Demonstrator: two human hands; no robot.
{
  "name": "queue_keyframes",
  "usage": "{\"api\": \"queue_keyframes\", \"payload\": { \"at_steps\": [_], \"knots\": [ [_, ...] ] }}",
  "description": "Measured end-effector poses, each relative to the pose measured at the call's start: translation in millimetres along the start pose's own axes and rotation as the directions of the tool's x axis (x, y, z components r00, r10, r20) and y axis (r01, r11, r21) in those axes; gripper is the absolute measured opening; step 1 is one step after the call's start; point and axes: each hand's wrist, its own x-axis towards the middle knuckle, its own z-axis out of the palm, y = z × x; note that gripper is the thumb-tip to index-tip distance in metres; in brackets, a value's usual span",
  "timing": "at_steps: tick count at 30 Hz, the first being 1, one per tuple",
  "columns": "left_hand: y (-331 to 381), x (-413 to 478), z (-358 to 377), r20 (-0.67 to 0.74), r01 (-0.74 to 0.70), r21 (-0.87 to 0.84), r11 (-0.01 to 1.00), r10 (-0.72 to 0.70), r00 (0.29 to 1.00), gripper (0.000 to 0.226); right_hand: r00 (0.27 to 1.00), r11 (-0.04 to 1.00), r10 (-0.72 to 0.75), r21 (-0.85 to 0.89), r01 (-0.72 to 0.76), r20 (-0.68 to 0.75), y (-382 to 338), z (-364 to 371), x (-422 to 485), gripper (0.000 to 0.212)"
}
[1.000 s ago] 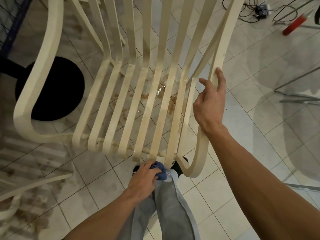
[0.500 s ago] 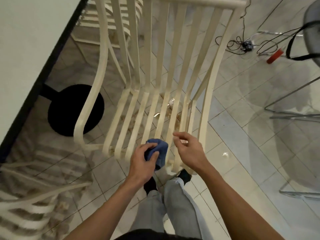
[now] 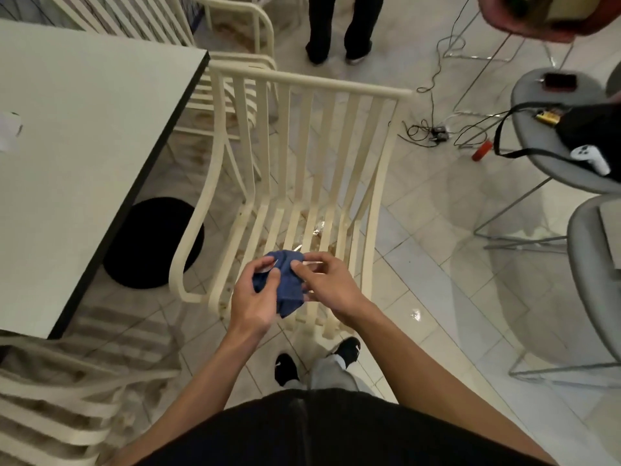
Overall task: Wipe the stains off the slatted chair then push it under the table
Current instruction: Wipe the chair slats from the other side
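Observation:
A cream slatted chair (image 3: 304, 136) stands in front of me, its seat facing me and brown stains on the seat slats (image 3: 311, 235). Both hands hold a crumpled blue cloth (image 3: 285, 287) above the front of the seat. My left hand (image 3: 255, 297) grips the cloth's left side. My right hand (image 3: 327, 285) pinches its right side with thumb and fingers. The white table (image 3: 77, 156) with a dark edge lies to the left of the chair.
The table's black round base (image 3: 151, 243) sits on the tiled floor beside the chair. More slatted chairs stand behind (image 3: 242, 42) and at lower left (image 3: 57, 398). Grey chairs with gear (image 3: 568, 136) are on the right, cables (image 3: 433, 129) on the floor, a person's legs (image 3: 342, 25) beyond.
My right hand left the chair's side rail and came to the cloth. My left hand raised the cloth from the seat's front edge. The view pulled back and up.

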Motion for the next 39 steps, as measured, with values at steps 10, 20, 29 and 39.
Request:
{"api": "queue_keyframes", "payload": {
  "at_steps": [10,20,29,39],
  "knots": [
    [14.0,-0.1,3.3,0.007,0.268,-0.342,0.901,-0.283,0.959,0.015,0.998,0.999,-0.052,0.013,0.053,-0.035,-6.8,-13.1,1.3,0.018],
    [35.1,-8.4,62.1,0.409,0.586,-0.377,0.718,-0.438,0.800,0.050,0.957,0.983,-0.125,-0.096,0.154,0.260,-44.3,-104.9,3.0,0.027],
    [62.3,-20.0,165.5,0.328,0.456,-0.505,0.733,-0.326,0.887,0.041,0.902,0.917,-0.124,-0.299,0.263,0.414,-102.2,-231.1,27.8,0.026],
    [90.4,15.4,210.7,-0.023,0.171,-0.695,0.698,-0.260,0.965,0.040,0.864,0.832,-0.057,-0.455,0.318,0.500,-150.7,-260.8,101.2,0.018]
  ]
}}
